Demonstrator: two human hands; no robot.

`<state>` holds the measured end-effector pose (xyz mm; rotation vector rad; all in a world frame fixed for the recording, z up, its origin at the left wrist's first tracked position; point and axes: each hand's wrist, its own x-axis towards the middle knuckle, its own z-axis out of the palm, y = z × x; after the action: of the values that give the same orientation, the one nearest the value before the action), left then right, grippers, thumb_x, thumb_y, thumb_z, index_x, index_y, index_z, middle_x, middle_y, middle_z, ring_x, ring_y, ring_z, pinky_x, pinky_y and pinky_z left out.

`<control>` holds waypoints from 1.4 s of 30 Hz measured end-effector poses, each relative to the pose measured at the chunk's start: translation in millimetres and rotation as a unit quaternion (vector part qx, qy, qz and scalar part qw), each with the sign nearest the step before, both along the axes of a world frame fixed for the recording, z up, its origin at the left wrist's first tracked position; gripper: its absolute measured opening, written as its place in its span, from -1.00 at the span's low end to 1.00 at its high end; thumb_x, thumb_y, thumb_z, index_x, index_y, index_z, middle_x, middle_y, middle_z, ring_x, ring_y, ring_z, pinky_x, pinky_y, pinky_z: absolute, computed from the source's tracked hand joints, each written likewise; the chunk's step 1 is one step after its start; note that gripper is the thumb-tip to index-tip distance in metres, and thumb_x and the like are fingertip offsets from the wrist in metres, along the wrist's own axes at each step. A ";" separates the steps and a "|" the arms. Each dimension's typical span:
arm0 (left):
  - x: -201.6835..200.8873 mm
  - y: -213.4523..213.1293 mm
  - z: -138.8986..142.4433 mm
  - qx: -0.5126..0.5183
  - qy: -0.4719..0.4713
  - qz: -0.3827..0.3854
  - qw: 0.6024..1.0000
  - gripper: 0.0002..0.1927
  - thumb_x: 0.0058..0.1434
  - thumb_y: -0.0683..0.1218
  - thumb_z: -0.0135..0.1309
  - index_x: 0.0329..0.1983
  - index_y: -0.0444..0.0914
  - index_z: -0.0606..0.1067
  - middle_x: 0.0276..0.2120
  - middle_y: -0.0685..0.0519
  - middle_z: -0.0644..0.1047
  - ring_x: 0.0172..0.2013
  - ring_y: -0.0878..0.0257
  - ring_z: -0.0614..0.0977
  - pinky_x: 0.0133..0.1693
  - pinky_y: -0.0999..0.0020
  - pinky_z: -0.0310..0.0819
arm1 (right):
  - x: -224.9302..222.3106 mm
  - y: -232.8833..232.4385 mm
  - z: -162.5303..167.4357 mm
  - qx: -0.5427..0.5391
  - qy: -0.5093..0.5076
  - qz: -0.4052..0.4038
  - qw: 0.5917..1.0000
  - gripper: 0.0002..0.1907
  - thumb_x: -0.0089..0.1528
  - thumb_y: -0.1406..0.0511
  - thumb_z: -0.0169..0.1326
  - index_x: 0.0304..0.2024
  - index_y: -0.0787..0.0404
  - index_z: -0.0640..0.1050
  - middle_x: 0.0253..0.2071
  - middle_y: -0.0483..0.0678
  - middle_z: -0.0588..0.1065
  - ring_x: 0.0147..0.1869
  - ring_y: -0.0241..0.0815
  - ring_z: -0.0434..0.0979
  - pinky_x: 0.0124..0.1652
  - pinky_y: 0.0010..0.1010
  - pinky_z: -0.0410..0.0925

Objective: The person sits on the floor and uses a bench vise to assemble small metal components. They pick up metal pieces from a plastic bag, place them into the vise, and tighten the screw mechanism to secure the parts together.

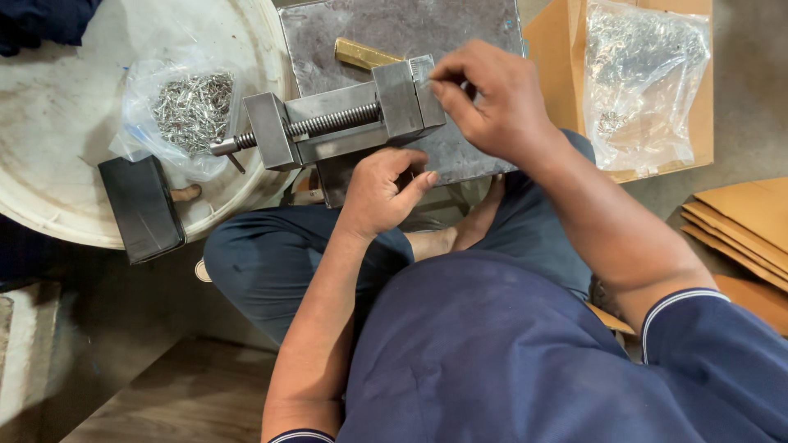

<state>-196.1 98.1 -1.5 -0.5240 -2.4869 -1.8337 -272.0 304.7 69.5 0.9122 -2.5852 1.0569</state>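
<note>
A grey metal vise [345,123] with a threaded screw lies on a steel plate [394,33] in front of me. My right hand [492,102] hovers at the vise's jaw end, fingertips pinched on a small thin metal piece [432,80] at the jaw. My left hand [382,193] rests curled against the near side of the vise and the plate's edge; I cannot make out anything inside it. A brass-coloured bar [361,55] lies on the plate behind the vise.
A clear bag of small metal pins [185,111] sits on a round white tray [57,123] at the left, beside a black box [141,209]. Another clear bag of metal parts [640,82] lies on cardboard [550,41] at the right. Stacked cardboard sheets [739,230] lie far right.
</note>
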 end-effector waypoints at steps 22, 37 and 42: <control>-2.1 -3.6 1.0 0.027 0.057 0.003 0.998 -0.76 0.25 -0.07 0.25 -0.13 -0.32 0.59 -0.29 -0.07 0.62 -0.29 0.10 0.65 -0.21 0.29 0.52 | -6.6 8.7 -6.2 -0.001 -0.019 -0.020 1.000 -0.86 0.39 0.42 0.21 0.00 0.27 0.61 -0.20 0.03 0.54 -0.21 -0.08 0.60 -0.20 -0.36 0.44; 11.8 -4.4 -5.1 0.042 0.027 -0.006 0.999 -0.82 0.30 -0.13 0.24 -0.17 -0.35 0.56 -0.40 -0.02 0.55 -0.44 0.23 0.56 -0.32 0.37 0.45 | 46.1 69.9 -67.2 0.042 -0.083 -0.110 0.990 -0.83 0.22 0.33 0.23 -0.15 0.26 0.66 -0.22 0.11 0.57 -0.15 0.05 0.59 -0.14 -0.23 0.44; 12.6 -4.2 -21.5 -0.041 0.058 0.042 0.997 -0.73 0.25 -0.07 0.25 -0.12 -0.36 0.60 -0.35 -0.09 0.62 -0.39 0.14 0.61 -0.24 0.31 0.50 | 33.5 60.7 -68.1 0.105 0.042 -0.092 0.989 -0.80 0.17 0.20 0.18 -0.24 0.15 0.67 -0.22 0.03 0.59 -0.06 0.11 0.55 -0.08 -0.10 0.41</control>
<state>-183.5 93.9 -23.0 -0.5048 -2.4762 -1.6280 -238.4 365.3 1.4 0.7249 -2.6841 0.6930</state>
